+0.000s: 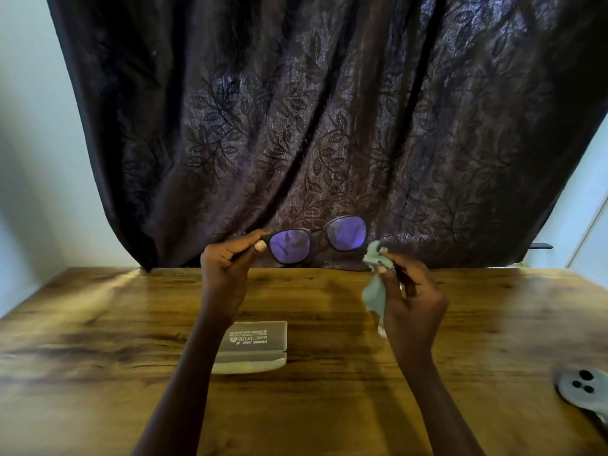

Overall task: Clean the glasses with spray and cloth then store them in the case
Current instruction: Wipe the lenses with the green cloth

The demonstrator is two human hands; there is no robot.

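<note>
At the left, the left hand (227, 261) is raised above the wooden table (98, 324), its fingers and thumb curled round 1 temple end of the glasses (296, 245). Below it, just beside the left forearm, the grey case (253, 345) lies flat on the table with printed lettering on top; whether its lid is latched cannot be told. The glasses are held in the air, well clear of the table, in front of a dark curtain (329, 110), and both lenses show a purple sheen. To their right, apart from the frame, a pale green cloth (375, 291) is bunched and pinched in the fingertips of the right hand (411, 304). At the far right edge a grey object (582, 386) with 3 dark spots rests on the table. No spray bottle can be made out.

The wiping step appears to be in hand, with storing not yet begun. For the next move, the cloth would need to be brought onto a lens and rubbed while the frame is steadied by the left hand.
</note>
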